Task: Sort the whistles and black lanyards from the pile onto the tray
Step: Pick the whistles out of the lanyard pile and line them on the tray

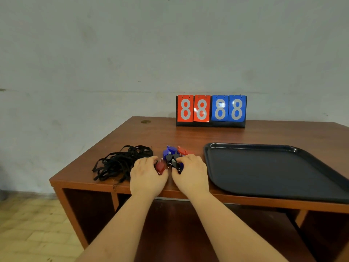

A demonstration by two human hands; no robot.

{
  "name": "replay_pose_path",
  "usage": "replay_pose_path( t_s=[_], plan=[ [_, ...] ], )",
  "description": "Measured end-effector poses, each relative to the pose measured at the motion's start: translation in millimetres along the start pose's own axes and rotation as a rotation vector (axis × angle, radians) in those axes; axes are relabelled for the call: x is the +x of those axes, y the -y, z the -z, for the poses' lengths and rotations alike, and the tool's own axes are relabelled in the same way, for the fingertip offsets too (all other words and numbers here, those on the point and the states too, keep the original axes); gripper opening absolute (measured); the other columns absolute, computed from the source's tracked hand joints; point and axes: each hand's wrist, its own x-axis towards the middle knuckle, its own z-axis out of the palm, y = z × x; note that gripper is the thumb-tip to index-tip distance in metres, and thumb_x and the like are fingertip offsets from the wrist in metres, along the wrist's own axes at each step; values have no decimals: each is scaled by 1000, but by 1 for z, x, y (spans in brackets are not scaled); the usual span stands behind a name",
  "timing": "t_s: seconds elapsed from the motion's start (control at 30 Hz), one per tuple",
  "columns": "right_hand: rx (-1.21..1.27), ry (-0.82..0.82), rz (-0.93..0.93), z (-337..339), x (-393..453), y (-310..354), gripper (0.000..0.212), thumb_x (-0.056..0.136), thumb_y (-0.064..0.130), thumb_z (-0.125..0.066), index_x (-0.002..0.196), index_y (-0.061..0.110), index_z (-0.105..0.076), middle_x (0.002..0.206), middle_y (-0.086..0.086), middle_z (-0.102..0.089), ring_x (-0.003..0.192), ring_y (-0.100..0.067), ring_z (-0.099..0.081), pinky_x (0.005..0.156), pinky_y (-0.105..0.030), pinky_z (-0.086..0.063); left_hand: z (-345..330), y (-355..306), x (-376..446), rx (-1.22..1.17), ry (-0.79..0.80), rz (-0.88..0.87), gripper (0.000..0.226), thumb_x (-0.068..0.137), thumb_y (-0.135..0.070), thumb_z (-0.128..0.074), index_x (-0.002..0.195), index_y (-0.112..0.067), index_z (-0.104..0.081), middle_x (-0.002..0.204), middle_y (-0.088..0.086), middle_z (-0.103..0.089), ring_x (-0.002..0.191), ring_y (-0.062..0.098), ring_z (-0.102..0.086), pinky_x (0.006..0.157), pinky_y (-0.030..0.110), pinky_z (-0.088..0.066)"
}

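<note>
A small pile of red, blue and black whistles (172, 156) lies on the brown table, left of a dark tray (264, 167) that holds nothing. A tangle of black lanyards (120, 162) lies left of the whistles. My left hand (146, 174) rests at the pile's left side, its fingers curled around a red whistle (160, 166). My right hand (190, 173) covers the pile's right side, fingers curled on a black whistle (174, 163). Both hands hide part of the pile.
A flip scoreboard (211, 110) showing 8s in red and blue stands at the back of the table (245, 135), near the wall. The table's front edge runs just under my wrists. Open shelves lie below the tabletop.
</note>
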Motion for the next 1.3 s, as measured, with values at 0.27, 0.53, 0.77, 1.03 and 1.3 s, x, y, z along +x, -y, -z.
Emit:
replay_pose_path(
  t_s=[0.27, 0.53, 0.77, 1.03, 1.3],
  plan=[
    [-47, 29, -68, -3, 5, -2, 44, 89, 41, -53, 131, 24, -52, 128, 1, -47, 118, -17, -41, 102, -33, -36, -2, -5, 3, 49, 21, 49, 36, 85, -47, -53, 117, -32, -56, 116, -9, -58, 114, 14, -46, 96, 31, -36],
    [-26, 36, -100, -1, 6, -1, 39, 88, 41, -55, 121, 21, -55, 125, -1, -45, 117, -18, -40, 100, -33, -39, -1, -5, 2, 49, 13, 42, 40, 84, -50, -53, 118, -32, -58, 116, -10, -59, 115, 14, -46, 96, 31, -36],
    [42, 34, -112, 5, 2, 1, 36, 88, 37, -53, 119, 19, -58, 127, 0, -44, 123, -18, -35, 106, -35, -35, 6, -10, 0, 45, 17, 48, 36, 85, -44, -54, 119, -34, -58, 114, -12, -62, 115, 12, -47, 97, 30, -35],
    [557, 40, -160, 40, 15, -4, 22, 86, 24, -64, 107, 27, -59, 115, 7, -57, 98, -4, -53, 81, -14, -40, 24, -23, 10, -53, -161, 100, 36, 84, -42, -60, 118, -34, -60, 120, -6, -62, 120, 18, -49, 109, 40, -24],
    [458, 24, -330, 89, 59, -84, 25, 84, 29, -66, 106, 20, -60, 102, 6, -61, 82, -3, -53, 58, -14, -35, -8, -105, 22, -227, 22, -46, 34, 83, -46, -60, 116, -37, -60, 118, -13, -63, 117, 12, -48, 108, 38, -27]
  ],
)
